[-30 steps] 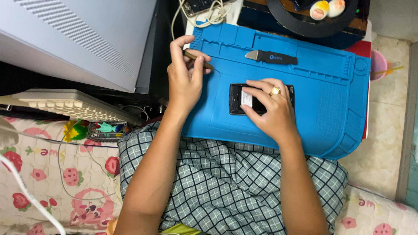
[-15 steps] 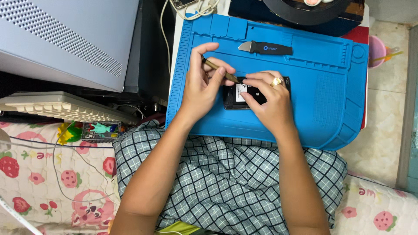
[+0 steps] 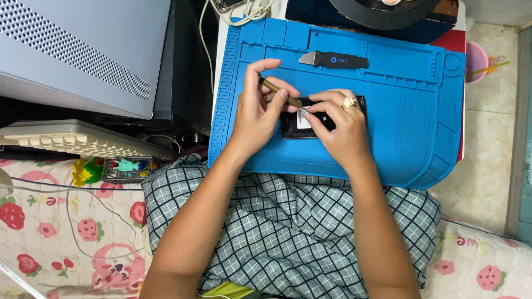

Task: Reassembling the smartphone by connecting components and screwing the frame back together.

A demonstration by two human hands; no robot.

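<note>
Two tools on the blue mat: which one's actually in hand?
The thin brown stick tool, pinched in the left hand over the black device. The black-handled pry tool lies untouched further up.

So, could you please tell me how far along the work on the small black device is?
Early, it seems. Done: the black device lies on the blue work mat, and the brass-coloured tool is picked up. In hand: the left hand angles that tool at a white label on the device, which the right hand steadies. Left: the casing looks closed, and the black pry tool lies unused.
</note>
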